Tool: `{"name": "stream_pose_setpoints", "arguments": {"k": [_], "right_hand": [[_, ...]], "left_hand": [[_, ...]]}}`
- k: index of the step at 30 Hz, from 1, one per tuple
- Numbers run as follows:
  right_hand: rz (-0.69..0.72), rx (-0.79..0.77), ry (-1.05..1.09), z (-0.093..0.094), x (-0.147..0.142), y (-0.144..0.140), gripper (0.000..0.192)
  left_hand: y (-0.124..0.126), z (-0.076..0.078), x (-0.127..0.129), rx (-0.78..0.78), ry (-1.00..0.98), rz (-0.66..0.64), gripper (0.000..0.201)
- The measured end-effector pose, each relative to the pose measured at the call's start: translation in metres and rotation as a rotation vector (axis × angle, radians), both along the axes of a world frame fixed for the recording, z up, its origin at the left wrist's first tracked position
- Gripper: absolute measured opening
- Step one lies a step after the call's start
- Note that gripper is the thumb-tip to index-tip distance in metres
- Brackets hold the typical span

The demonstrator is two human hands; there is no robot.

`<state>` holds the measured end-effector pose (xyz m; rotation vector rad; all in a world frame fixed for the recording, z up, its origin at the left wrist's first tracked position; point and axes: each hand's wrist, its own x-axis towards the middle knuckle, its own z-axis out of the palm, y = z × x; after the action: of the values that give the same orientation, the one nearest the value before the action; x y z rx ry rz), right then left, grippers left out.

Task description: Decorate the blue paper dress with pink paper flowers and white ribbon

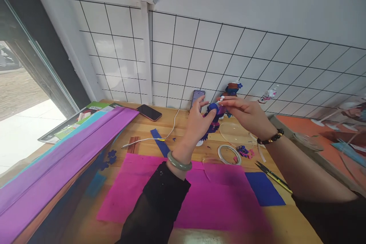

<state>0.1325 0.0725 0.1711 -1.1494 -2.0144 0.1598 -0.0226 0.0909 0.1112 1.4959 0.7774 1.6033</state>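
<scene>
Above the table I hold a small figure (pixel 213 107) dressed in dark blue and magenta crepe paper, with a white base under it. My left hand (pixel 197 120) is closed around its upper part, thumb on the blue paper. At its top, the fingers of my right hand (pixel 243 112) pinch close to a small white tip (pixel 222 99); the exact grip is partly hidden. Below my hands lie a roll of white tape (pixel 219 153), blue and pink paper scraps (pixel 243 151) and a magenta paper sheet (pixel 217 194).
Black scissors (pixel 265 167) and a yellow cutter (pixel 281 183) lie near my right forearm, beside a blue paper piece (pixel 264 188). Folded purple paper (pixel 71 156) covers the left side. Phones (pixel 149 112), a white cable (pixel 143 141) and another decorated figure (pixel 233 88) are near the wall.
</scene>
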Motion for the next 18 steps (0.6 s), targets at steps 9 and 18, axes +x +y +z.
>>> {"name": "stream_pose_setpoints", "arguments": {"k": [9, 18], "right_hand": [[0.051, 0.034, 0.019, -0.005, -0.009, -0.006, 0.024], [-0.052, 0.359, -0.294, -0.029, -0.012, -0.011, 0.043]], "left_hand": [[0.009, -0.001, -0.003, -0.006, -0.055, -0.039, 0.051], [0.009, -0.002, -0.005, -0.047, -0.124, -0.097, 0.053]]}}
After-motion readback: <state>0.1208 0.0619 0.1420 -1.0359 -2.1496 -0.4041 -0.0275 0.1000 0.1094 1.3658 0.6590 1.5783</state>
